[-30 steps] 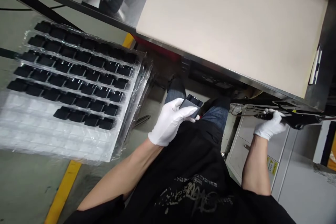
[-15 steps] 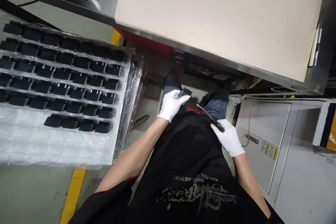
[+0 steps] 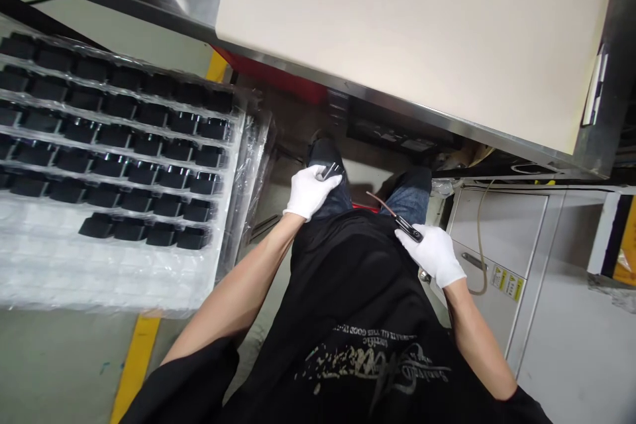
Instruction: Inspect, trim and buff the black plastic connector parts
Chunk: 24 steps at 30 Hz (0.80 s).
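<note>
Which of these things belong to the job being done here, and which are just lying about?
Seemingly part of the job:
- small black piece, in the left hand
- thin-tipped black tool, in the right hand
- clear-wrapped white tray of black pieces

Apparently just around, untouched:
- beige-topped bench
- grey cabinet
- yellow floor stripe
</note>
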Tool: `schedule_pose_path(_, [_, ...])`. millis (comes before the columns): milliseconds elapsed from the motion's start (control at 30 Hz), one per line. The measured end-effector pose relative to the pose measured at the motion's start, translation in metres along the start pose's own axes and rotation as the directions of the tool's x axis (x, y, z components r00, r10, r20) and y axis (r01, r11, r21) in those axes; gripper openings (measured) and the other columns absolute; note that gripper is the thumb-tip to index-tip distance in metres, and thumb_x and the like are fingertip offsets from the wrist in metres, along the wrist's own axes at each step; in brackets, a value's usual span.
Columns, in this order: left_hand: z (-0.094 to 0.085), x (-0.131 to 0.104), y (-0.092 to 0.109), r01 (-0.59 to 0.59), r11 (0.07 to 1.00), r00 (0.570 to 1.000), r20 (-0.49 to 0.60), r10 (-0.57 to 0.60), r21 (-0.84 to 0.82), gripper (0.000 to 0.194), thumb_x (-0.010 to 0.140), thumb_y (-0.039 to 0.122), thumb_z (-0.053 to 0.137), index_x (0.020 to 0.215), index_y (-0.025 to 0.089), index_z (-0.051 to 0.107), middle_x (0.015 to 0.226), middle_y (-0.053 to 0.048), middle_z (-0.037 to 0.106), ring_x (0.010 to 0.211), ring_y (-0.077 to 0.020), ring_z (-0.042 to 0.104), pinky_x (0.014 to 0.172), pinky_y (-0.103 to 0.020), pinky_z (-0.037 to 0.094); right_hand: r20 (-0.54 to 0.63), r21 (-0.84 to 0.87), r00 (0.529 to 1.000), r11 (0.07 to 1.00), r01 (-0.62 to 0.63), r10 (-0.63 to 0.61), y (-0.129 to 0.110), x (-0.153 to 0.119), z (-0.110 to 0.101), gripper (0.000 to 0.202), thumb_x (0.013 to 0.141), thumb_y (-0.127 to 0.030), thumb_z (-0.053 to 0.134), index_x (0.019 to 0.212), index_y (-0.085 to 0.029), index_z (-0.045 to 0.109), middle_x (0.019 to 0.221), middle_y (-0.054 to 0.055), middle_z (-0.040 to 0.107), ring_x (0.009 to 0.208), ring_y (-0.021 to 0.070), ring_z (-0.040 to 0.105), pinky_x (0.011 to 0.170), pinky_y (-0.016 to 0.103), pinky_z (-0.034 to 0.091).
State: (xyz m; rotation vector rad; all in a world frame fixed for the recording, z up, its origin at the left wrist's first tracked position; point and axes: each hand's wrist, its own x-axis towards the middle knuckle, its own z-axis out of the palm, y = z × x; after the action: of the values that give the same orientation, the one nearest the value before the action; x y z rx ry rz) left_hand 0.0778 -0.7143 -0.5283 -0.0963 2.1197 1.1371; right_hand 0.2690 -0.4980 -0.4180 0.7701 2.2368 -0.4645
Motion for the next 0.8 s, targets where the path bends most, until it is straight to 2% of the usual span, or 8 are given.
schedule_pose_path(67, [-0.006,-0.003,0.007,-0.122,0.962,0.992,0.003,0.125,0.246,0.032,0.082,0.045,0.075,0.099,0.018,0.076,0.086,-0.007,0.076,0.085,-0.0275,0.068,0.079,-0.035,0.046,0.024,0.019,1.0,1.0,0.004,-0.005,-0.004,0.001,-0.001,0.044,0.096,-0.062,0.056,0.083,-0.025,0.077,0.083,0.006,0.079,0.079,0.0237,0.07,0.067,0.029,0.038])
schedule_pose_path(200, [-0.011,-0.007,0.014,-0.32,0.717,0.944,0.147,0.294,0.619,0.028,0.095,0.039,0.059,0.104,0.019,0.075,0.096,-0.015,0.078,0.091,-0.0349,0.072,0.079,-0.04,0.045,0.042,0.002,0.999,1.0,0.011,-0.011,-0.012,0.005,-0.003,0.043,0.095,-0.062,0.059,0.082,-0.026,0.079,0.081,0.006,0.08,0.076,0.0238,0.07,0.064,0.03,0.037])
schedule_pose_path(300, [-0.014,-0.005,0.012,-0.461,0.57,0.882,0.278,0.382,0.68,0.025,0.097,0.029,0.052,0.106,0.018,0.074,0.106,-0.018,0.077,0.099,-0.0374,0.072,0.083,-0.042,0.046,0.049,0.0,0.999,1.0,-0.004,0.004,-0.017,0.01,-0.009,0.042,0.095,-0.061,0.059,0.084,-0.027,0.08,0.084,0.007,0.081,0.077,0.0244,0.071,0.064,0.03,0.037])
schedule_pose_path(467, [-0.029,0.004,0.004,-0.542,0.504,0.836,0.369,0.406,0.672,0.037,0.1,0.02,0.041,0.122,0.016,0.071,0.118,-0.022,0.075,0.108,-0.0372,0.072,0.092,-0.044,0.05,0.119,0.037,0.993,0.999,-0.013,0.009,-0.022,0.014,-0.024,0.039,0.095,-0.06,0.06,0.087,-0.027,0.081,0.089,0.007,0.082,0.083,0.026,0.072,0.066,0.03,0.038])
schedule_pose_path(567, [-0.04,0.01,-0.001,-0.592,0.53,0.805,0.434,0.404,0.607,0.036,0.099,0.019,0.042,0.119,0.018,0.073,0.121,-0.021,0.075,0.111,-0.0353,0.072,0.097,-0.045,0.052,0.154,0.06,0.988,0.998,0.007,-0.016,-0.024,0.015,-0.027,0.037,0.094,-0.058,0.061,0.087,-0.028,0.081,0.089,0.006,0.082,0.082,0.026,0.072,0.066,0.03,0.038])
schedule_pose_path(633, [-0.044,0.012,-0.004,-0.612,0.615,0.785,0.478,0.394,0.497,0.03,0.095,0.02,0.053,0.115,0.022,0.075,0.123,-0.016,0.077,0.114,-0.0331,0.072,0.103,-0.044,0.052,0.151,0.076,0.988,0.997,0.019,-0.03,-0.025,0.016,-0.027,0.036,0.094,-0.057,0.061,0.088,-0.029,0.082,0.09,0.006,0.082,0.082,0.0262,0.073,0.066,0.03,0.039])
schedule_pose_path(700, [-0.045,0.012,-0.006,-0.526,0.772,0.821,0.45,0.351,0.358,0.024,0.088,0.026,0.067,0.11,0.025,0.078,0.117,-0.01,0.08,0.113,-0.0318,0.073,0.107,-0.043,0.051,0.13,0.072,0.991,0.997,0.013,-0.023,-0.025,0.018,-0.027,0.035,0.094,-0.057,0.061,0.088,-0.029,0.082,0.091,0.006,0.083,0.083,0.0267,0.073,0.067,0.031,0.039])
schedule_pose_path(800, [-0.04,0.008,-0.005,-0.2,0.98,0.932,0.305,0.198,-0.026,0.038,0.071,0.037,0.088,0.104,0.02,0.082,0.108,-0.009,0.082,0.105,-0.0316,0.074,0.106,-0.044,0.054,0.121,0.078,0.992,0.997,0.014,-0.023,-0.023,0.018,-0.028,0.036,0.094,-0.058,0.061,0.087,-0.029,0.082,0.09,0.006,0.082,0.083,0.0266,0.073,0.067,0.03,0.039])
